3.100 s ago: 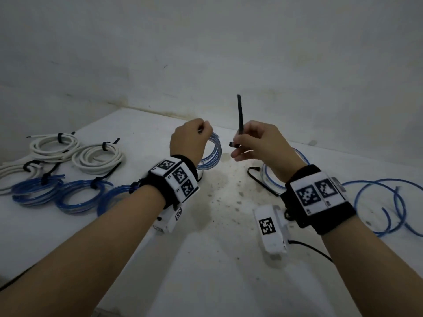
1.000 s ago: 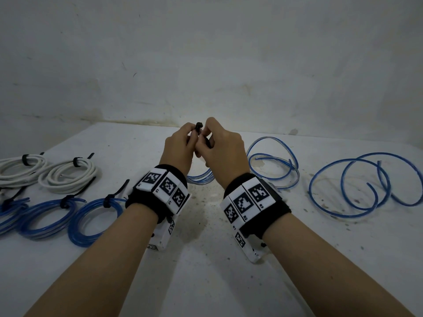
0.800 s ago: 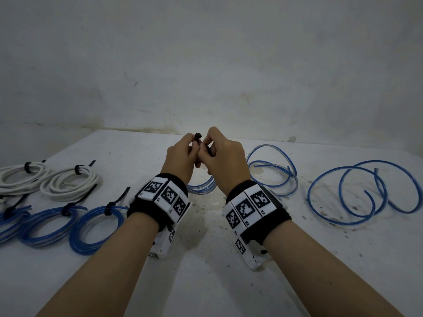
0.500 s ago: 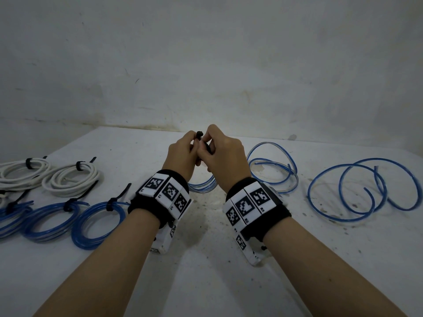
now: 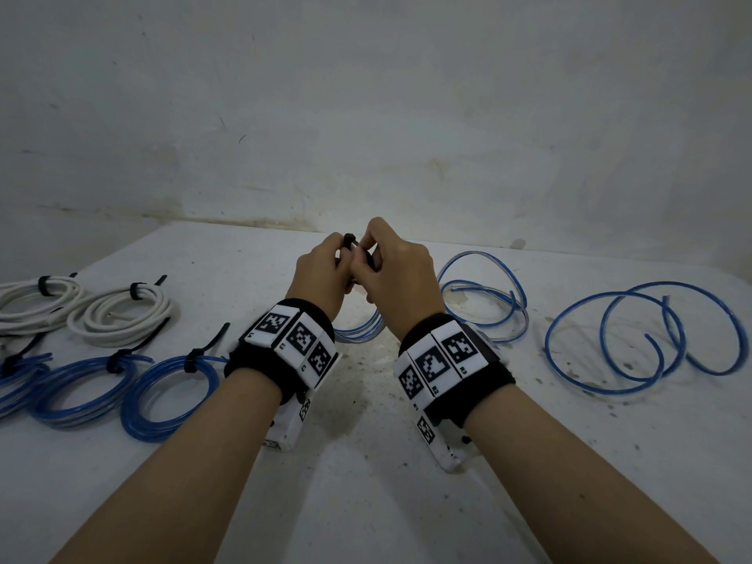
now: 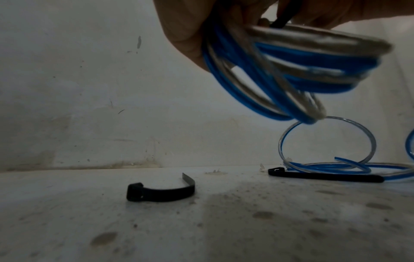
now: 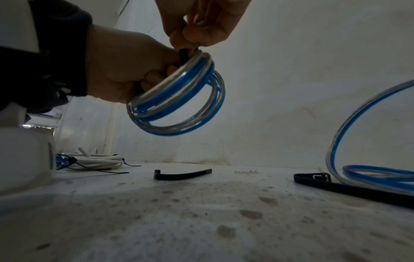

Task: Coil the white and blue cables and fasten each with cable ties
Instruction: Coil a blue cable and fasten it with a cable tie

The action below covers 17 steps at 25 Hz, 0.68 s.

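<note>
My left hand (image 5: pixel 321 270) grips a coiled blue cable (image 7: pixel 177 99) raised above the table; the coil hangs below the fingers (image 6: pixel 291 70). My right hand (image 5: pixel 390 270) pinches a black cable tie (image 5: pixel 350 240) wrapped over the top of that coil (image 7: pixel 184 56). Both hands touch at the middle of the table. Two loose blue cables lie to the right, one close (image 5: pixel 484 303) and one farther out (image 5: pixel 647 335).
Tied white coils (image 5: pixel 118 311) and tied blue coils (image 5: pixel 171 392) lie at the left. A curved spare black tie (image 6: pixel 160 190) and a straight one (image 6: pixel 325 176) lie on the stained white table (image 5: pixel 366 502). A wall (image 5: pixel 366 116) stands close behind.
The tie stood upright in my right hand three seconds ago; now it is wrapped on the coil with both hands closed together over it. Over the last second the hands barely moved.
</note>
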Each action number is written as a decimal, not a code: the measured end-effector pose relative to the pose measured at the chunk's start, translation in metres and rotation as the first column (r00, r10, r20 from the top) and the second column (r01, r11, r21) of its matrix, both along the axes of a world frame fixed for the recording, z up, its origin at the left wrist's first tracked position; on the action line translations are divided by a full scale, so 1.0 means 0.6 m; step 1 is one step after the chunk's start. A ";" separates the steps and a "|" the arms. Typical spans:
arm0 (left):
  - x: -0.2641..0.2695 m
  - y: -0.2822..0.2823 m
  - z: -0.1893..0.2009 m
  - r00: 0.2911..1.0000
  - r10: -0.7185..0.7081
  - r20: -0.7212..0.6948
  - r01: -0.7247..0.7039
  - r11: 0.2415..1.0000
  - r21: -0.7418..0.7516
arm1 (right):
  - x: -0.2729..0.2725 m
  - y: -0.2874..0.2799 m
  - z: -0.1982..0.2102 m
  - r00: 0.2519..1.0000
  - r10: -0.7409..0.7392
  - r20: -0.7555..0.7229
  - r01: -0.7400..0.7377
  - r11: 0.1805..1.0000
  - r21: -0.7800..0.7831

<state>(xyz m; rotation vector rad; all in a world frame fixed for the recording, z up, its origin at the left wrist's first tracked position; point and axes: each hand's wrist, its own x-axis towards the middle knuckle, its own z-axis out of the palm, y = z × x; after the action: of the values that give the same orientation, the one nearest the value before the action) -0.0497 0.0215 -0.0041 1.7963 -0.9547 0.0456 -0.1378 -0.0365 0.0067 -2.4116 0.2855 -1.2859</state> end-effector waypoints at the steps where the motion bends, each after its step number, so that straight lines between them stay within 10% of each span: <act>1: 0.000 0.000 -0.001 1.000 -0.016 0.000 0.016 1.000 -0.004 | -0.001 0.000 0.000 1.000 -0.002 -0.002 0.002 1.000 -0.001; 17: -0.013 0.002 0.000 0.979 -0.204 0.021 0.203 0.978 0.040 | -0.004 -0.020 -0.001 0.997 -0.073 -0.004 0.073 0.993 0.095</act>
<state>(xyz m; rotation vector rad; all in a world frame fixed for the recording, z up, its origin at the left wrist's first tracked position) -0.0578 0.0227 -0.0042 1.7265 -1.1596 -0.0797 -0.1401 -0.0484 0.0061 -2.3415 0.4292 -1.2728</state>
